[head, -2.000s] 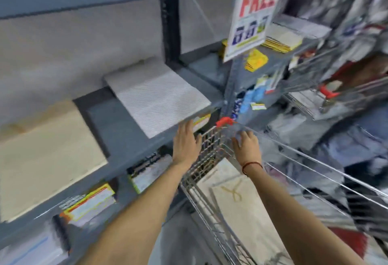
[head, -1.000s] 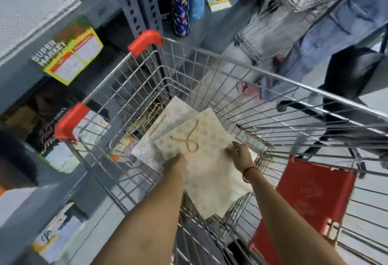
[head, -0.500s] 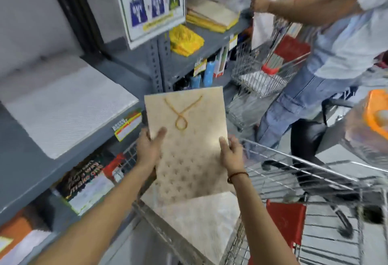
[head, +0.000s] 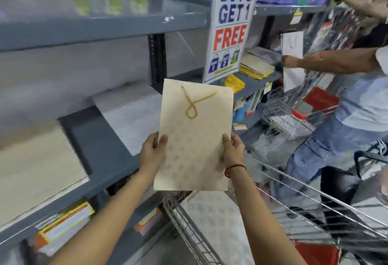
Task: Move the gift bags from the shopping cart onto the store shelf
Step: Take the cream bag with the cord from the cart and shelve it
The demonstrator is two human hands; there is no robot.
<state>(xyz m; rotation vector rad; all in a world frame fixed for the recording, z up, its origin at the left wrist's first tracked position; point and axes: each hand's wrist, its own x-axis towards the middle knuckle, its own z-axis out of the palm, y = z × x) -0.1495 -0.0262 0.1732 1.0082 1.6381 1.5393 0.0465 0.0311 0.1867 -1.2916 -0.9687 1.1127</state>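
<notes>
- While both forearms reach up from the bottom edge, the shopping cart point(head: 189, 225) sits below them, a second cream gift bag point(head: 218, 218) lying flat inside it.
- Left hand point(head: 151, 154) clamps the left edge of the held gift bag point(head: 194, 136), thumb on the front face, other fingers hidden behind.
- Right hand point(head: 232, 151) mirrors it on the right edge, thumb pressed to the front, a red thread bracelet point(head: 234, 168) at the wrist.
- The bag is upright in the air, above the cart's near-left corner, its gold cord handle point(head: 192, 105) looped on the front.
- Beyond it, the grey store shelf point(head: 105, 139) carries a white flat stack point(head: 134, 115) near its front edge and a beige stack point(head: 35, 172) further left.
- Farther back, the "BUY 2 GET 1 FREE" sign point(head: 230, 25) hangs on the upright; another person point(head: 357, 97) works at a second cart point(head: 289, 118).
</notes>
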